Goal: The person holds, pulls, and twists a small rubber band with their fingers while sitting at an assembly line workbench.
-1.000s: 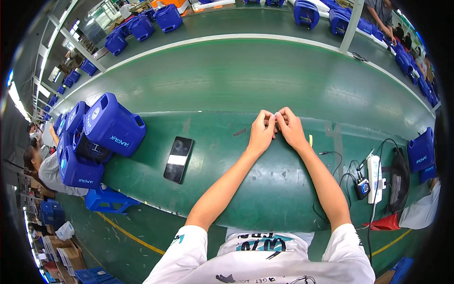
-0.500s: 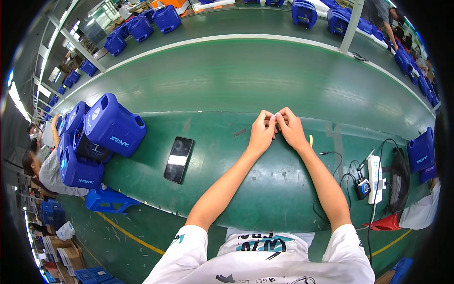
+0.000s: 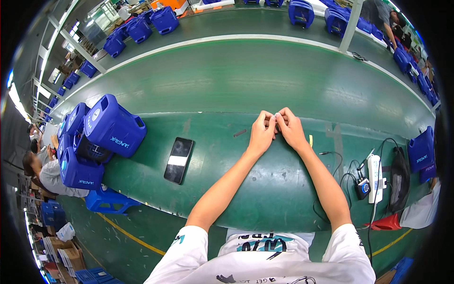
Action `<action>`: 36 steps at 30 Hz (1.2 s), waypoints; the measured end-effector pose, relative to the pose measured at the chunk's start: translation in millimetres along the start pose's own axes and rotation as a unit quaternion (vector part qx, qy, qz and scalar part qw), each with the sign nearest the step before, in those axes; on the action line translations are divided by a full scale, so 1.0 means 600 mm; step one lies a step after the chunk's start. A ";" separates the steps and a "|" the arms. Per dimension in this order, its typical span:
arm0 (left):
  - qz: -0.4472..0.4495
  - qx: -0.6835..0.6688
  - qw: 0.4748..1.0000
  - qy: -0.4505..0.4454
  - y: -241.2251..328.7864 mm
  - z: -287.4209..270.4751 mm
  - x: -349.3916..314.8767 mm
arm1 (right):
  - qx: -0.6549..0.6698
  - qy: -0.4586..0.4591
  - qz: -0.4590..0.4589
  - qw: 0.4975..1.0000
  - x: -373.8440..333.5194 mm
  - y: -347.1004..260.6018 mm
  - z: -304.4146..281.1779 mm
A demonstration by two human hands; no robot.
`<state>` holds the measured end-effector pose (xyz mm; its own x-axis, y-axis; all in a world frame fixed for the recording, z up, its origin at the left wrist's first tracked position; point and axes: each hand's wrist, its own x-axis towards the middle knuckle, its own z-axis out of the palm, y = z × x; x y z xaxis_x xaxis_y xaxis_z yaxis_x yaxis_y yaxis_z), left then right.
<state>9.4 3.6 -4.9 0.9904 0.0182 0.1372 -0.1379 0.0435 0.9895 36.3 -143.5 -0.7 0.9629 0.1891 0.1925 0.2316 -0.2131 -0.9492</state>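
Above the green work table (image 3: pixel 227 189), my left hand (image 3: pixel 263 132) and my right hand (image 3: pixel 290 128) meet fingertip to fingertip. Both are closed in a pinch, with thumbs and forefingers pressed together. Anything between them is too small or too hidden to make out. A short dark strip (image 3: pixel 240 133) lies on the table left of my left hand. Beside my right wrist is a small yellow strip (image 3: pixel 310 140). Farther left, a black smartphone (image 3: pixel 178 160) lies face up, apart from both hands.
Several blue plastic housings (image 3: pixel 113 125) are piled at the table's left end. On the right lie a white power strip (image 3: pixel 375 179), black cables (image 3: pixel 347 182) and a black pouch (image 3: pixel 400 180). A conveyor (image 3: pixel 246 23) carrying blue housings runs beyond. A seated co-worker (image 3: pixel 49 173) is at far left.
My hands keep their place and pinch. Blue housings on the far conveyor have shifted slightly left. The co-worker's raised arm at far left has come down.
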 end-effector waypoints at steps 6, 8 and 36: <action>0.002 0.006 1.000 0.001 0.003 0.002 0.000 | -0.001 0.001 0.000 1.000 0.000 0.003 -0.001; 0.003 0.008 1.000 -0.001 0.003 0.002 0.000 | 0.002 -0.001 -0.004 1.000 0.000 0.002 0.000; 0.003 0.002 1.000 0.000 -0.002 0.003 0.001 | -0.011 -0.004 -0.001 1.000 0.000 0.000 -0.002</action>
<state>10.1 1.7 -6.1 0.9895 0.0183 0.1437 -0.1443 0.0394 0.9887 36.5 -144.7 -0.4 0.9612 0.1978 0.1925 0.2368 -0.2328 -0.9432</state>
